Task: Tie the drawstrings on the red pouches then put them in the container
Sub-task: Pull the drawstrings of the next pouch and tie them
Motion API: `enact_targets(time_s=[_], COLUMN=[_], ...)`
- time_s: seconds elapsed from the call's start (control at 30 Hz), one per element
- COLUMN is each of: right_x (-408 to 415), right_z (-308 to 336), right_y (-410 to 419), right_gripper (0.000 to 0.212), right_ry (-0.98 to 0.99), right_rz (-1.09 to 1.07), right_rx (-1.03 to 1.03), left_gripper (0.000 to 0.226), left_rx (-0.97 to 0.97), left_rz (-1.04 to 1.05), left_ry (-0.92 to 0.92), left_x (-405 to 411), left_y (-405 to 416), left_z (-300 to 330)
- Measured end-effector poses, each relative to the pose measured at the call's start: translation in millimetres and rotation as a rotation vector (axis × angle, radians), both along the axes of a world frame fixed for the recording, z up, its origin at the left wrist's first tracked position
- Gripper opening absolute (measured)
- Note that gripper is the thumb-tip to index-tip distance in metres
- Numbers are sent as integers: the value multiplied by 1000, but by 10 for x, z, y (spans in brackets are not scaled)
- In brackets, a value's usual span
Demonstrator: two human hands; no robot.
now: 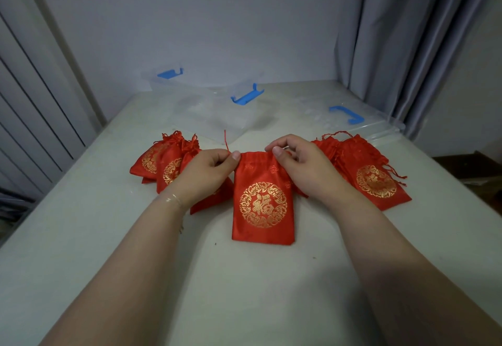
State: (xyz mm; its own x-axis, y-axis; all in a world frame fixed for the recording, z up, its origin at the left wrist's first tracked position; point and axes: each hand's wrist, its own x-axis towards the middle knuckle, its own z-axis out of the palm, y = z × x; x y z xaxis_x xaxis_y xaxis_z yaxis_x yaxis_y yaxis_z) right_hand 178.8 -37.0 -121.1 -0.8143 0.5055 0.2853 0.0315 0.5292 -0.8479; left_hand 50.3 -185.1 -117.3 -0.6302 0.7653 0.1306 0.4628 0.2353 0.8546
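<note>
From my head view, I have one red pouch (263, 199) flat at the middle of the counter (81, 237). My left hand (206, 172) pinches its drawstring (226, 139) at the top left corner, and my right hand (298, 166) grips the gathered top right corner. This one isn't tied yet, I judge. A left pile (163, 161) looks cinched; the right pile (372, 172) looks untied. The clear container (212, 106), near the far edge, seems to hold no pouches, so all the loading remains.

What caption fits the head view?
Both hands, left and right, pinch a red pouch's top corners.
</note>
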Motion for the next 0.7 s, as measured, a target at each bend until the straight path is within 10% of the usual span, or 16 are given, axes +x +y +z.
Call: enact_targets(time_s=[0.3,0.7], right_x=[15,-6], right_z=[2,37], right_y=[54,61], right_gripper=[46,45], right_ry=[-83,17], right_rz=[-222,-207], right_rx=[91,-526], left_gripper=[36,26], left_rx=[41,401], left_rz=[58,-188], left_ry=[25,-442], left_x=[-36,-75], left_y=[3,-60], left_z=[-35,27])
